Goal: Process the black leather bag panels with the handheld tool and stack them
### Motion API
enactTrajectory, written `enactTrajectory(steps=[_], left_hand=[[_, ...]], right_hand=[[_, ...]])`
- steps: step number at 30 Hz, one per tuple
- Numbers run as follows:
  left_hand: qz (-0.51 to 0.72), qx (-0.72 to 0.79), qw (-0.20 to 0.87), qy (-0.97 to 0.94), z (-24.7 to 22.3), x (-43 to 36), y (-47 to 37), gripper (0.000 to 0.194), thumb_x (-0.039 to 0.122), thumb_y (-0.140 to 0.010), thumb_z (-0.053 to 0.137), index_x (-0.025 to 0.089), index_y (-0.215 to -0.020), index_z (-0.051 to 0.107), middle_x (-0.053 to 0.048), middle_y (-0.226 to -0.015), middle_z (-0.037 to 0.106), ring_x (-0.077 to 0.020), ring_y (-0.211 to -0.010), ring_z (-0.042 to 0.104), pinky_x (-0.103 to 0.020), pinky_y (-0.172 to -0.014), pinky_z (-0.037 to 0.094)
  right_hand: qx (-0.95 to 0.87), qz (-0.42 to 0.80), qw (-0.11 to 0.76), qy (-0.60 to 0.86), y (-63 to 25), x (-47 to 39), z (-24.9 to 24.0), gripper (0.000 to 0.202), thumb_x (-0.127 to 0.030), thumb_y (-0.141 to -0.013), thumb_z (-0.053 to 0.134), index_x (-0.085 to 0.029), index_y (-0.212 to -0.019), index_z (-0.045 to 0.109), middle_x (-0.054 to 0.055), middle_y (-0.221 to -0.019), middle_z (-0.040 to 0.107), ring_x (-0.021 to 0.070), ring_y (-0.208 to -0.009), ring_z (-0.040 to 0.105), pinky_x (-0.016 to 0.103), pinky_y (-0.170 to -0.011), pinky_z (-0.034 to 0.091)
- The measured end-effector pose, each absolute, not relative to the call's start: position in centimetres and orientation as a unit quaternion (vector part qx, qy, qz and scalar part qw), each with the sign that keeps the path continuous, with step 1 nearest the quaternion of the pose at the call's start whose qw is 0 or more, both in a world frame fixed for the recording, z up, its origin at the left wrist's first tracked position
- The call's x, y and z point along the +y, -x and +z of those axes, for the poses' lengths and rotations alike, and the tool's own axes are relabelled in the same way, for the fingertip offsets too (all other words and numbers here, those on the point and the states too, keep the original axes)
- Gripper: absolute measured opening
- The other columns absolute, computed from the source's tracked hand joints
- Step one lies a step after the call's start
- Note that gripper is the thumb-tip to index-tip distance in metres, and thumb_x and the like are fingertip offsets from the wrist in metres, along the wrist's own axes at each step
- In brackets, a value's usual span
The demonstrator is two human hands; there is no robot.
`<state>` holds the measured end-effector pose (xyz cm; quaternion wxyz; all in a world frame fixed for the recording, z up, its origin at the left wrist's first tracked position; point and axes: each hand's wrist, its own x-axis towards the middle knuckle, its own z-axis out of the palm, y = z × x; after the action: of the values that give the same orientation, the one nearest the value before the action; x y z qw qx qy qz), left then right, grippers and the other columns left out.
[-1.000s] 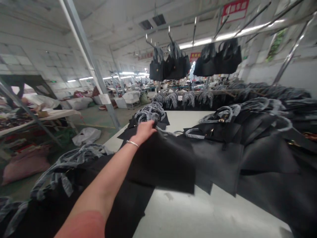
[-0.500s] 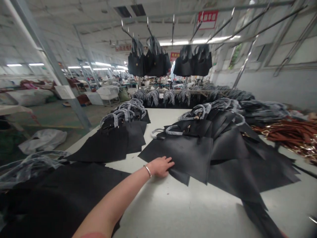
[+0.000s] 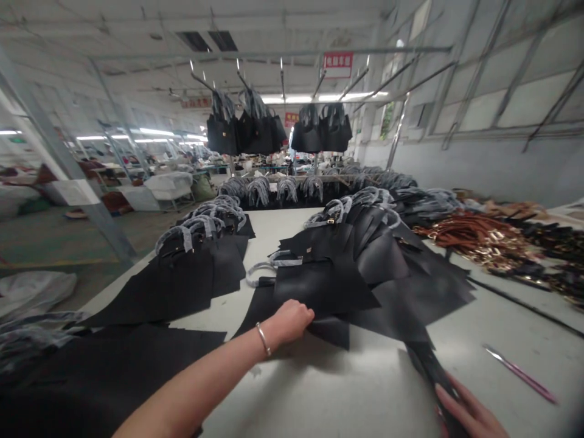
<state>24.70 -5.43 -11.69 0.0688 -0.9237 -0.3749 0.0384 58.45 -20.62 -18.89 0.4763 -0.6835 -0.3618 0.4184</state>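
My left hand (image 3: 292,319), with a silver bangle at its wrist, is closed on the lower edge of a black leather bag panel (image 3: 323,289). That panel lies over others on the pale table and has a plastic-wrapped handle (image 3: 261,275) at its far end. At the lower right, my right hand (image 3: 469,407) is closed round a narrow black leather strip (image 3: 431,365), thumb on top. The strip's far end meets the pile of black panels (image 3: 387,304); I cannot tell whether it is joined to one. Its near end is cut off by the picture's edge.
More black panels with wrapped handles (image 3: 182,280) lie at the left. A slim pink-handled tool (image 3: 522,374) rests on the table (image 3: 347,389) at the right. Beyond it are brown straps with gold buckles (image 3: 483,237). Finished black bags (image 3: 255,131) hang from a rack behind.
My left hand's fingers were spread on the panel and are now closed on its edge. The view has swung right, bringing my right hand and the pink-handled tool into sight.
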Motion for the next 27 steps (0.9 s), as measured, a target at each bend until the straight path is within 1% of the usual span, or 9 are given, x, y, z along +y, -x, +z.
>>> enactTrajectory(steps=[5, 9, 11, 13, 15, 17, 22, 25, 27], left_hand=[[0.046, -0.345, -0.012, 0.937, -10.9, -15.6, -28.7, 0.011, 0.01, -0.073, 0.053, 0.017, -0.079, 0.06, -0.008, -0.067, 0.067, -0.0239, -0.062, 0.066, -0.03, -0.055, 0.051], [0.095, -0.29, -0.12, 0.945, -12.3, -22.6, -32.3, 0.011, 0.016, -0.079, 0.052, 0.015, -0.085, 0.061, -0.009, -0.07, 0.068, -0.0236, -0.06, 0.065, -0.029, -0.051, 0.048], [0.105, -0.257, -0.196, 0.94, -13.5, -24.8, -33.5, 0.015, 0.023, -0.084, 0.051, 0.017, -0.093, 0.062, -0.007, -0.073, 0.068, -0.022, -0.062, 0.065, -0.028, -0.054, 0.049], [0.076, -0.247, -0.267, 0.928, -14.5, -25.9, -34.1, 0.021, 0.034, -0.086, 0.052, 0.021, -0.1, 0.061, -0.005, -0.08, 0.069, -0.0212, -0.07, 0.066, -0.028, -0.061, 0.05], [0.02, -0.307, -0.292, 0.906, -15.2, -25.9, -34.1, 0.032, 0.044, -0.085, 0.052, 0.022, -0.106, 0.059, -0.006, -0.091, 0.067, -0.0234, -0.081, 0.065, -0.032, -0.07, 0.051], [-0.034, -0.411, -0.263, 0.872, -15.6, -25.0, -33.9, 0.039, 0.046, -0.085, 0.051, 0.019, -0.113, 0.056, -0.009, -0.102, 0.064, -0.0261, -0.091, 0.062, -0.036, -0.079, 0.051], [-0.087, -0.548, -0.121, 0.823, -16.2, -21.3, -33.6, 0.043, 0.032, -0.083, 0.055, 0.017, -0.123, 0.051, -0.012, -0.118, 0.056, -0.0287, -0.105, 0.054, -0.04, -0.086, 0.049], [-0.105, -0.574, -0.049, 0.81, -16.9, -18.9, -33.3, 0.051, 0.038, -0.082, 0.057, 0.014, -0.127, 0.049, -0.016, -0.128, 0.051, -0.0332, -0.113, 0.049, -0.047, -0.093, 0.044], [-0.126, -0.573, -0.009, 0.81, -17.2, -16.6, -33.1, 0.061, 0.042, -0.081, 0.058, 0.013, -0.133, 0.044, -0.018, -0.141, 0.039, -0.0383, -0.125, 0.039, -0.054, -0.101, 0.036]], right_hand=[[-0.405, 0.43, 0.458, 0.665, -59.8, -21.0, -17.7, 0.089, -0.063, -0.07, 0.064, -0.013, -0.138, 0.037, -0.004, -0.052, 0.058, 0.0205, -0.047, 0.058, 0.031, -0.045, 0.049], [-0.41, 0.395, 0.438, 0.696, -61.8, -21.4, -15.0, 0.086, -0.063, -0.069, 0.065, -0.016, -0.137, 0.041, -0.002, -0.058, 0.062, 0.022, -0.052, 0.063, 0.031, -0.05, 0.052], [-0.407, 0.394, 0.422, 0.708, -62.6, -21.6, -13.3, 0.083, -0.061, -0.067, 0.068, -0.017, -0.133, 0.046, 0.0, -0.064, 0.064, 0.0215, -0.052, 0.063, 0.03, -0.048, 0.051], [-0.417, 0.413, 0.395, 0.707, -62.8, -22.0, -11.8, 0.083, -0.058, -0.068, 0.068, -0.018, -0.136, 0.042, 0.0, -0.064, 0.063, 0.0194, -0.048, 0.06, 0.029, -0.044, 0.049], [-0.432, 0.434, 0.365, 0.701, -62.4, -22.4, -11.0, 0.084, -0.056, -0.069, 0.067, -0.019, -0.138, 0.039, -0.002, -0.061, 0.061, 0.0176, -0.043, 0.057, 0.027, -0.04, 0.046], [-0.45, 0.456, 0.34, 0.689, -61.6, -22.7, -11.0, 0.083, -0.055, -0.07, 0.067, -0.017, -0.138, 0.039, -0.004, -0.058, 0.058, 0.0165, -0.042, 0.056, 0.026, -0.039, 0.045], [-0.464, 0.516, 0.312, 0.649, -59.2, -21.9, -13.3, 0.077, -0.054, -0.076, 0.061, -0.015, -0.138, 0.038, -0.006, -0.054, 0.054, 0.0142, -0.038, 0.053, 0.024, -0.034, 0.042], [-0.473, 0.521, 0.319, 0.636, -58.6, -20.8, -15.2, 0.073, -0.052, -0.08, 0.058, -0.016, -0.139, 0.037, -0.006, -0.056, 0.055, 0.013, -0.037, 0.053, 0.023, -0.034, 0.043], [-0.475, 0.519, 0.323, 0.633, -58.6, -20.4, -16.1, 0.071, -0.052, -0.082, 0.056, -0.017, -0.14, 0.035, -0.005, -0.059, 0.056, 0.0127, -0.037, 0.054, 0.023, -0.034, 0.043]])
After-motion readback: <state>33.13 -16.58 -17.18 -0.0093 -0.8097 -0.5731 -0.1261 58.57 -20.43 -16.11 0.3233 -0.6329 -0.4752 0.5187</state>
